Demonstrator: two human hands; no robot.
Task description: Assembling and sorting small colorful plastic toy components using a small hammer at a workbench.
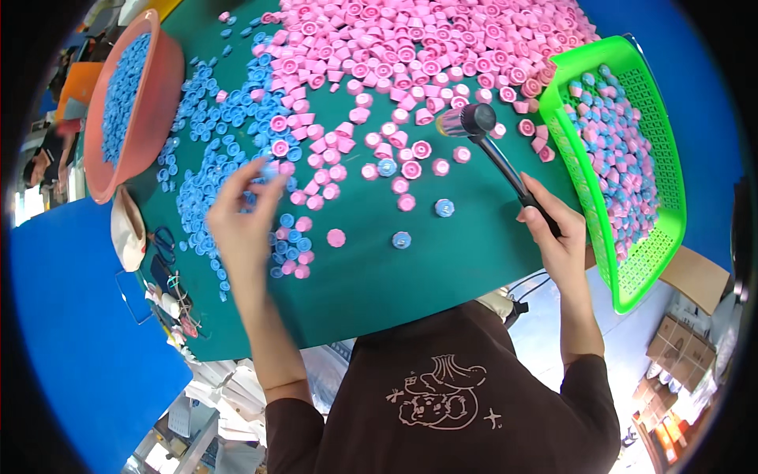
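My right hand (557, 233) is wrapped round the black handle of a mallet (499, 160). Its head, dark at one end and clear yellowish at the other, is raised over the table's right side. Over the blue caps (207, 186), my left hand (243, 209) has thumb and fingers drawn together, slightly blurred, with a pale blue cap (269, 170) at the tips. Small pink cup-shaped pieces (410, 170) lie scattered between my hands. A blue-topped piece (401, 239) and another blue-topped piece (444, 208) stand apart in front of me. Several mixed pieces lie beside my left wrist.
A large heap of pink pieces (426, 35) covers the far side of the green table (355, 292). At left stands a pink basin (150, 103) of blue caps. A green basket (632, 288) of pink-and-blue pieces is at right. Scissors (164, 243) lie by the left edge.
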